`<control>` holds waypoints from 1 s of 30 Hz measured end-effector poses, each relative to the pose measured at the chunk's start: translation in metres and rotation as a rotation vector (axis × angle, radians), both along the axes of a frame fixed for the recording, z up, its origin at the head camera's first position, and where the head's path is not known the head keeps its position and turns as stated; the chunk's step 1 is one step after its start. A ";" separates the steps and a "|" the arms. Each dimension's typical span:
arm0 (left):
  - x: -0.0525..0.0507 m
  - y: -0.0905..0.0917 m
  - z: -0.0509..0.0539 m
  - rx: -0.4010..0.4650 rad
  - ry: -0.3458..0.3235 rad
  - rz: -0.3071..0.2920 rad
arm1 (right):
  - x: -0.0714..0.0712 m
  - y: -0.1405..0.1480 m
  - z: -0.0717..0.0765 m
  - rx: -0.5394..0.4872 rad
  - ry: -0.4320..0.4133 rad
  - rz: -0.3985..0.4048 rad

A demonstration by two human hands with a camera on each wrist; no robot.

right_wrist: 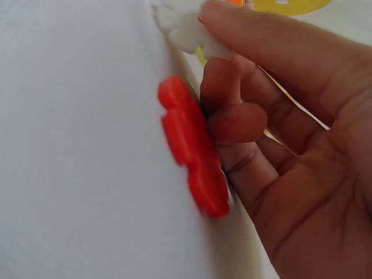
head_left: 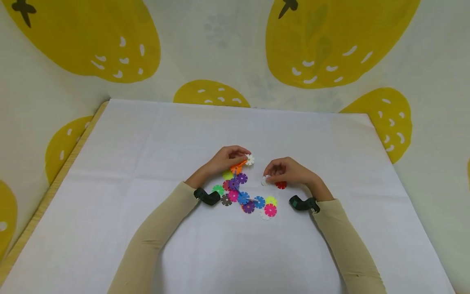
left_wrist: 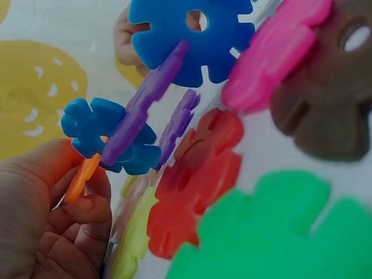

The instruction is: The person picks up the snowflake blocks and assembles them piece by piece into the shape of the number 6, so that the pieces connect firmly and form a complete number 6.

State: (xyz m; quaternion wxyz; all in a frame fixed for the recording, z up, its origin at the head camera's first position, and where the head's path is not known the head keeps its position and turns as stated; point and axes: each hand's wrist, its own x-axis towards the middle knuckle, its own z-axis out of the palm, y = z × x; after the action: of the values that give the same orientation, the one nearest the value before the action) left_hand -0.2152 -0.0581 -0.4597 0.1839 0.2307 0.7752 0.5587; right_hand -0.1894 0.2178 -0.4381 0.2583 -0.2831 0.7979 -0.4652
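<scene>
Several notched plastic discs are linked in a chain. The left hand (head_left: 228, 158) pinches its upper end at an orange disc (head_left: 236, 168), beside a white disc (head_left: 250, 159). In the left wrist view that hand (left_wrist: 64, 215) holds an orange disc (left_wrist: 83, 177) slotted to a blue disc (left_wrist: 110, 136), which joins a purple disc (left_wrist: 142, 104). The right hand (head_left: 290, 170) pinches a separate white disc (head_left: 265, 180) between thumb and fingers; the right wrist view shows this hand (right_wrist: 302, 116) with the white disc (right_wrist: 185, 23). A red disc (head_left: 281, 185) lies just below the right hand.
Around the chain on the white cloth (head_left: 257, 253) lie loose-looking discs: green (head_left: 217, 189), dark brown (head_left: 226, 200), pink (head_left: 270, 210) and yellow (head_left: 271, 200). Whether some are joined I cannot tell. A patterned yellow and white cloth (head_left: 227, 53) hangs behind the table.
</scene>
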 end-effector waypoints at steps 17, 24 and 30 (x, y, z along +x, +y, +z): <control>0.002 0.002 0.002 0.000 -0.007 0.009 | -0.002 -0.013 -0.001 -0.035 0.019 -0.280; 0.003 0.002 0.002 -0.003 -0.007 0.010 | -0.001 -0.020 -0.001 -0.033 0.035 -0.368; 0.002 0.002 0.002 -0.010 -0.004 0.012 | -0.001 -0.029 -0.002 -0.067 0.060 -0.384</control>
State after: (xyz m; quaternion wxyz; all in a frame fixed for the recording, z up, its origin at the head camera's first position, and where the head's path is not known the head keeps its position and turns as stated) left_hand -0.2131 -0.0564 -0.4577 0.1832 0.2241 0.7788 0.5564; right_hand -0.1899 0.1886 -0.4399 0.1315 -0.1480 0.8286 -0.5237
